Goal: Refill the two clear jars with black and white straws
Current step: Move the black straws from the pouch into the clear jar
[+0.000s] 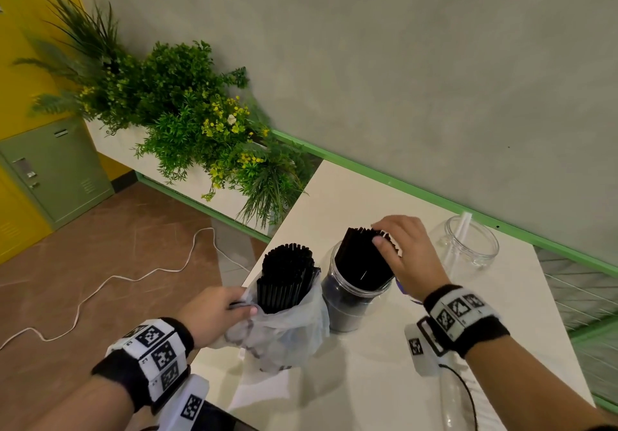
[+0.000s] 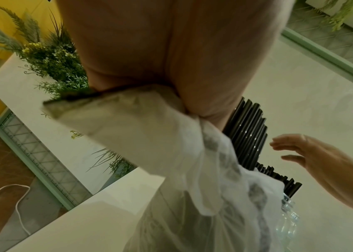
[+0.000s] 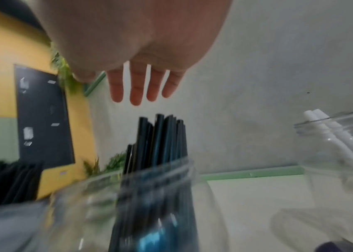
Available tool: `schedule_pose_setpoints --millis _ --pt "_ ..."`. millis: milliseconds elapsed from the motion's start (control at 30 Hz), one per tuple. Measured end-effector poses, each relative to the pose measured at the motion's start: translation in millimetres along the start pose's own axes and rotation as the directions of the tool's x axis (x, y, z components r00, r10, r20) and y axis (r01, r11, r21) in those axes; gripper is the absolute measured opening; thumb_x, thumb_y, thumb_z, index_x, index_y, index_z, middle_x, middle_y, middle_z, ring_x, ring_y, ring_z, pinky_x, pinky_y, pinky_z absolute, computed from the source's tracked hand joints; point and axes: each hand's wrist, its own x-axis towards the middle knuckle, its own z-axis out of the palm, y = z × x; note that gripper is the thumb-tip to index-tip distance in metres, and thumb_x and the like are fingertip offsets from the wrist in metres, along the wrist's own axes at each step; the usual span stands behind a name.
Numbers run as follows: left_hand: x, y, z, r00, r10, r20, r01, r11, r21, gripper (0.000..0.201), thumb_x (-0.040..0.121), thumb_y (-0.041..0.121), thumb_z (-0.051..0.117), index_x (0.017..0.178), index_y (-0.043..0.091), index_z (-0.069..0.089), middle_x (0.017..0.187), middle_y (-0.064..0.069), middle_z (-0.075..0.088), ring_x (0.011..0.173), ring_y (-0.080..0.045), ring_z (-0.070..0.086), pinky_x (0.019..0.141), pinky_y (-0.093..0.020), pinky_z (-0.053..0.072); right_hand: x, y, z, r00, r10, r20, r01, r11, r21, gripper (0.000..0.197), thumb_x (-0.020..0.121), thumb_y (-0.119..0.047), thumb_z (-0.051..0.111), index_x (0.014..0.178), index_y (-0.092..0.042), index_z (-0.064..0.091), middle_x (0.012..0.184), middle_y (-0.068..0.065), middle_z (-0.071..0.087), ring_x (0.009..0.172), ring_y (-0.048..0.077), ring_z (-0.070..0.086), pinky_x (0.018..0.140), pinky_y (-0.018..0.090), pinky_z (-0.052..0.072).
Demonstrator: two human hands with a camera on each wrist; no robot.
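Observation:
On the white table [image 1: 351, 196] stands a clear jar [image 1: 351, 300] packed with black straws [image 1: 364, 260]. My right hand [image 1: 388, 240] hovers at their tops with fingers [image 3: 136, 85] straight and spread, holding nothing. To the jar's left is a thin plastic bag [image 1: 287, 337] with more black straws [image 1: 287, 273] upright in it. My left hand [image 1: 234, 308] pinches the bag's rim [image 2: 171, 145]. A second clear jar [image 1: 468, 243] stands at the back right, near the wall, with a couple of white straws [image 3: 330, 133] leaning in it.
A planter of green plants [image 1: 187, 113] stands beyond the table's left edge. A white cable [image 1: 100, 283] lies on the brown floor, and a green locker [image 1: 57, 169] is at the far left. A clear plastic item [image 1: 454, 397] lies at the table's front right.

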Motion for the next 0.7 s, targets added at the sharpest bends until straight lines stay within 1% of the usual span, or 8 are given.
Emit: schedule_pose_setpoints --millis 67,167,333,367,467,567,633,700 --pt "-0.3 -1.4 1.1 1.000 0.000 0.005 0.000 1.000 -0.004 0.035 0.088 0.038 0.061 0.061 0.023 0.045 0.059 0.005 0.047 0.056 -0.008 0.045 0.056 -0.024 0.032 -17.1 -3.6 5.8 0.998 -0.042 0.040 0.046 0.993 -0.112 0.044 0.091 -0.048 0.050 0.124 -0.019 0.055 0.122 0.000 0.054 0.114 0.020 0.045 0.100 0.032 0.036" --pt "-1.4 1.2 2.1 1.000 0.008 0.003 -0.008 1.000 -0.006 0.035 0.088 0.037 0.061 0.061 0.025 0.045 0.058 0.006 0.047 0.056 -0.008 0.045 0.056 -0.024 0.032 -26.6 6.6 20.5 0.987 0.083 0.139 -0.057 0.981 -0.183 0.063 0.085 -0.054 0.054 0.137 -0.023 0.040 0.139 0.001 0.042 0.123 0.022 0.039 0.105 0.038 0.035" --pt "-4.6 3.1 1.1 1.000 0.001 0.000 -0.001 1.000 0.002 0.038 0.089 0.037 0.061 0.060 0.023 0.041 0.057 0.006 0.043 0.052 -0.006 0.040 0.053 -0.022 0.028 -12.9 16.6 30.0 0.968 0.215 0.128 -0.214 0.977 -0.024 0.048 0.096 -0.027 0.052 0.142 -0.017 0.039 0.144 0.004 0.037 0.129 0.023 0.036 0.109 0.047 0.034" --pt "-5.1 3.0 0.9 1.000 0.000 -0.002 0.000 1.000 0.010 0.039 0.089 0.037 0.061 0.060 0.022 0.040 0.056 0.006 0.041 0.050 -0.005 0.038 0.051 -0.021 0.027 -8.8 14.8 31.3 0.970 0.199 0.139 -0.198 0.980 -0.017 0.047 0.098 -0.029 0.049 0.143 -0.019 0.038 0.146 0.003 0.035 0.130 0.022 0.035 0.111 0.045 0.033" --pt "-7.0 3.3 1.0 1.000 -0.003 -0.006 0.003 1.000 0.020 0.039 0.089 0.036 0.061 0.060 0.021 0.040 0.056 0.006 0.041 0.048 -0.003 0.040 0.051 -0.019 0.030 5.1 7.7 35.9 0.953 0.125 0.276 -0.101 0.990 -0.098 0.058 0.094 -0.055 0.043 0.146 -0.032 0.029 0.151 -0.001 0.028 0.134 0.021 0.028 0.111 0.039 0.031" --pt "-8.8 5.4 1.7 1.000 -0.008 -0.003 0.008 0.999 0.034 0.037 0.089 0.037 0.060 0.061 0.022 0.042 0.057 0.006 0.043 0.050 -0.004 0.040 0.051 -0.020 0.029 15.3 5.1 45.9 0.916 0.124 0.381 -0.027 0.968 -0.251 0.059 0.089 -0.065 0.038 0.140 -0.035 0.037 0.140 -0.002 0.043 0.123 0.024 0.038 0.101 0.041 0.041" --pt "-10.0 7.7 1.5 1.000 -0.006 -0.008 0.006 0.999 0.052 0.039 0.089 0.035 0.060 0.059 0.024 0.040 0.056 0.006 0.042 0.052 -0.005 0.039 0.051 -0.020 0.028 19.4 3.6 49.5 0.944 0.109 0.310 -0.027 0.966 -0.256 0.045 0.092 -0.055 0.044 0.125 -0.026 0.054 0.119 0.000 0.056 0.105 0.025 0.047 0.090 0.042 0.046" --pt "-11.1 9.6 0.8 1.000 0.000 -0.009 0.000 0.998 0.055 0.040 0.090 0.034 0.061 0.058 0.025 0.038 0.056 0.006 0.041 0.052 -0.005 0.039 0.051 -0.021 0.028 21.2 4.7 50.3 0.978 0.053 0.203 -0.009 0.977 -0.211 0.031 0.094 -0.042 0.050 0.108 -0.018 0.064 0.103 0.003 0.062 0.093 0.026 0.048 0.084 0.043 0.046"
